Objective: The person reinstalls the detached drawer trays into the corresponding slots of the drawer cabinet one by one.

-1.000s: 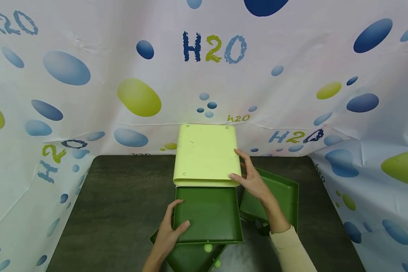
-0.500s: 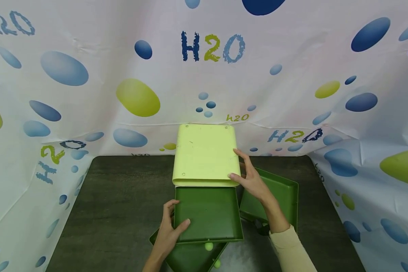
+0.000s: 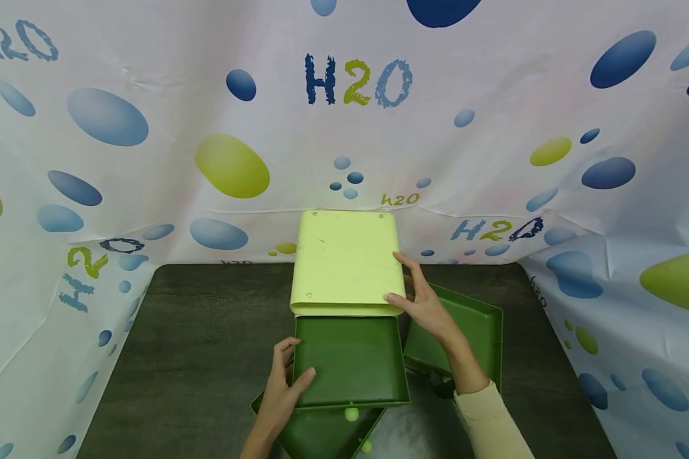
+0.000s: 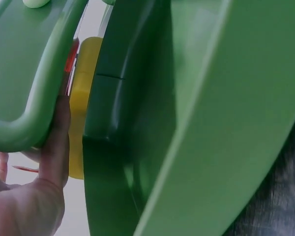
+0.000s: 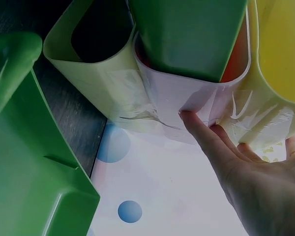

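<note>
A pale yellow plastic drawer casing tops a stack at the back of the table. Out of the stack's front juts a dark green drawer, which sits inside a lilac casing in the right wrist view. My left hand grips this drawer's left side, thumb over the rim; its front with a pale green knob shows in the left wrist view. My right hand rests its extended fingers along the stack's right side, touching the lilac casing and a yellow one beside it.
Under the held drawer, a second green drawer lies turned at an angle. Another green drawer lies right of the stack. A light green casing belongs to the stack. Behind the dark table hangs a white printed sheet.
The left index fingertip has drawn back slightly to the left at the drawer's rim. Right hand, drawers and stack look unchanged; the head view has shifted a little.
</note>
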Demonstrator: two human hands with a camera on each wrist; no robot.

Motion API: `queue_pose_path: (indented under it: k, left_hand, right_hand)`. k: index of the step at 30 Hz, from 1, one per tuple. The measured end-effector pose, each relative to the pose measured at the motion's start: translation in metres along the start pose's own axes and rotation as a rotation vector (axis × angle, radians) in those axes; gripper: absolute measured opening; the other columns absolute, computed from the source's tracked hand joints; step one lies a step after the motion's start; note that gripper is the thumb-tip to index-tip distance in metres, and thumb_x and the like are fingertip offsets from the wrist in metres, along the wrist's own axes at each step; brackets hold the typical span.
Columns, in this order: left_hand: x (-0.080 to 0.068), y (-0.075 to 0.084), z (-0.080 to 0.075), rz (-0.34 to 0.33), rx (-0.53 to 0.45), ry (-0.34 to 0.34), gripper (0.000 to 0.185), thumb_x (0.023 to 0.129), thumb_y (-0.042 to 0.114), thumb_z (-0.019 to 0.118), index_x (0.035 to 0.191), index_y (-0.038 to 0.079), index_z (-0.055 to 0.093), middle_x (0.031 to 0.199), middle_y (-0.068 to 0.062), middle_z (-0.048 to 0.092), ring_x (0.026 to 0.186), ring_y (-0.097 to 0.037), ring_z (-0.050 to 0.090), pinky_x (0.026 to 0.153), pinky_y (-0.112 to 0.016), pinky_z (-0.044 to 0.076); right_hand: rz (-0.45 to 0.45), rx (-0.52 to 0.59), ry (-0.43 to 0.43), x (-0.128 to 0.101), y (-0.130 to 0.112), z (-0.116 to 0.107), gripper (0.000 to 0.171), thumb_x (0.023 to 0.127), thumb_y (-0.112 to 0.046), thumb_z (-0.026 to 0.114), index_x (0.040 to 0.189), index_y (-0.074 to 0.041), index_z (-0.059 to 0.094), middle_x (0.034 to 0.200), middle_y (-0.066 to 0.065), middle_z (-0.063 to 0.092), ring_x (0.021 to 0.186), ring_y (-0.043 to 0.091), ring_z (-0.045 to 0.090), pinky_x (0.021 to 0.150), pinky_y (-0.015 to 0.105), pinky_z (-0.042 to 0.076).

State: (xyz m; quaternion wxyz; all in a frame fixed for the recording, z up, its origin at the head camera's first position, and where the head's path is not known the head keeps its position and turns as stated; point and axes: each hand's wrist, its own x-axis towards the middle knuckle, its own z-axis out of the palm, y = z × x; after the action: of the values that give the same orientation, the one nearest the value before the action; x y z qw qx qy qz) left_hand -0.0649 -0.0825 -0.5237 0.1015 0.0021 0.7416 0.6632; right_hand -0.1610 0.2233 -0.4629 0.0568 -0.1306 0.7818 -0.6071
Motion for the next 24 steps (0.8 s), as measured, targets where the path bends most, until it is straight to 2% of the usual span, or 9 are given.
queue_pose_path:
  k: [5, 15, 24]
  left_hand:
    - [-0.0019, -0.0028, -0.0009, 0.017, -0.030, -0.014, 0.062, 0.096, 0.015, 0.065, 0.148, 0.016, 0.030, 0.146, -0.027, 0.039, 0.107, -0.033, 0.060, 0.073, -0.037, 0.056]
    - [-0.0011, -0.0056, 0.0004, 0.030, -0.100, -0.056, 0.074, 0.095, 0.014, 0.065, 0.155, 0.024, 0.023, 0.153, -0.021, 0.031, 0.112, -0.036, 0.058, 0.079, -0.043, 0.054]
    - [-0.0001, -0.0063, 0.0020, 0.020, -0.092, -0.032, 0.073, 0.094, 0.015, 0.067, 0.154, 0.025, 0.026, 0.155, -0.021, 0.029, 0.114, -0.037, 0.056, 0.077, -0.042, 0.054]
  right_hand:
    - [-0.006, -0.009, -0.003, -0.0001, 0.0009, 0.0002, 0.077, 0.098, -0.014, 0.062, 0.159, -0.027, 0.016, 0.165, 0.006, 0.005, 0.144, 0.047, 0.023, 0.100, 0.068, 0.038]
    - [-0.006, 0.000, -0.006, -0.0017, 0.0033, 0.0023, 0.078, 0.099, -0.016, 0.063, 0.159, -0.031, 0.016, 0.165, 0.004, 0.007, 0.143, 0.043, 0.028, 0.096, 0.061, 0.045]
    - [-0.009, -0.007, -0.001, -0.0019, 0.0048, 0.0018, 0.076, 0.099, -0.020, 0.063, 0.158, -0.034, 0.016, 0.165, 0.003, 0.008, 0.143, 0.042, 0.028, 0.095, 0.060, 0.046]
